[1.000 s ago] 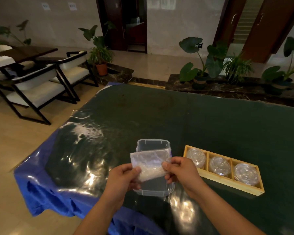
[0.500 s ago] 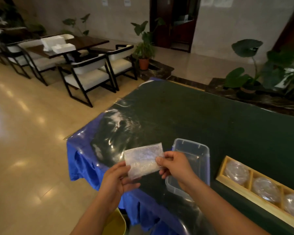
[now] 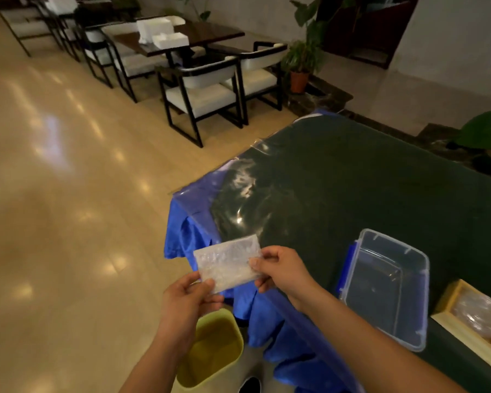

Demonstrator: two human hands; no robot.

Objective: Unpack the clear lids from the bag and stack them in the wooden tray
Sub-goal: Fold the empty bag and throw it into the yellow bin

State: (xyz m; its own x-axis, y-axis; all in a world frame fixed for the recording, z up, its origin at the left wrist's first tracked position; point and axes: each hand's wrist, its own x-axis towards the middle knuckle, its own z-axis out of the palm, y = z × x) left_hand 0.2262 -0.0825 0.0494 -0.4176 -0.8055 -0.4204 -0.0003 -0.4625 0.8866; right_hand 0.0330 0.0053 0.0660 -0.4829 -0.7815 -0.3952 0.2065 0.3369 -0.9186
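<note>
The polished tan floor (image 3: pixel 68 194) took up the whole left of the room, with pale lamp glare across it. The table (image 3: pixel 352 180) stood to the right, topped with a dark green cloth under a shiny clear sheet, and a blue cloth (image 3: pixel 270 316) hung in folds from its near left corner. Beyond its far left corner stood black-framed chairs (image 3: pixel 201 92) with white cushions round a dark dining table (image 3: pixel 210 35) bearing white boxes (image 3: pixel 169 39), and a potted plant (image 3: pixel 301 66) stood beside them. Near the table's front edge lay a clear plastic container (image 3: pixel 380 290), open at the top. Just to its right, cut off by the view, sat the wooden tray (image 3: pixel 445 299) with clear lids (image 3: pixel 479 313) in the one compartment I could see. On the floor below the near left corner stood a yellow bin (image 3: pixel 210 353). The person's hands were up in front of them, off the table's corner and above that bin, parted by the width of what they held. The left hand (image 3: pixel 184 304) pinched the lower left corner of the bag (image 3: pixel 227 260), thumb on top, and the right hand (image 3: pixel 281 270) pinched its right edge. The bag was small, flat and cloudy-clear, stretched between them in the air and touching nothing else; whether anything lay inside I could not tell.
</note>
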